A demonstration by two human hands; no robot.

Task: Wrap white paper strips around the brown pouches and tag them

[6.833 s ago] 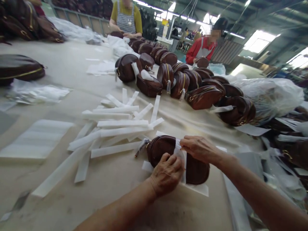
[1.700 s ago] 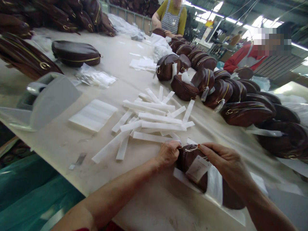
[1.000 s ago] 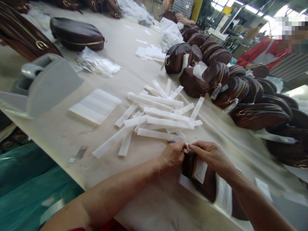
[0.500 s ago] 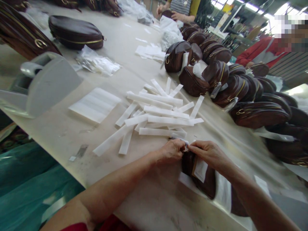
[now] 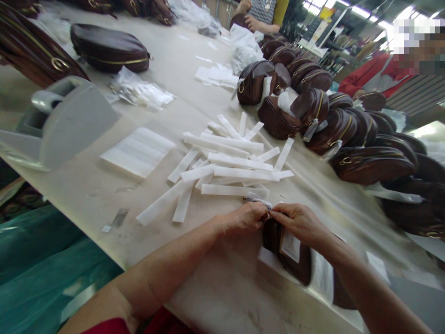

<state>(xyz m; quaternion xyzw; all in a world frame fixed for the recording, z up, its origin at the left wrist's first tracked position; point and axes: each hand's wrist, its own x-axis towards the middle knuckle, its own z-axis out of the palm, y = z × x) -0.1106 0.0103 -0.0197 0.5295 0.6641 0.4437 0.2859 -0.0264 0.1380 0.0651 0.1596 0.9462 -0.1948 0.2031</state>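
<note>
A small dark brown bag (image 5: 303, 265) lies near the table's front edge, with a white tag (image 5: 291, 247) on its side. At its far end my left hand (image 5: 251, 215) is closed, thumb and fingers gripping the bag's tip. My right hand (image 5: 299, 221) meets it there in a pinch, fingertips pressed together; what lies between them is too small and covered to make out. A slim wrapped piece with a metal tip (image 5: 257, 201) sticks out beyond my left fingers. White strips (image 5: 239, 174) are heaped just past both hands.
Rows of brown bags (image 5: 373, 160) line the right side. At left are a grey tape dispenser (image 5: 74, 120), a white sheet stack (image 5: 138, 152), plastic packets (image 5: 141, 90) and another brown bag (image 5: 109, 48). Two people work across the table. Teal plastic (image 5: 45, 264) hangs below the left edge.
My fingertips have drawn closer over the bag's end, covering the small shiny bit seen between them before. The bag and the strips stay nearly where they were. A co-worker's hands have moved.
</note>
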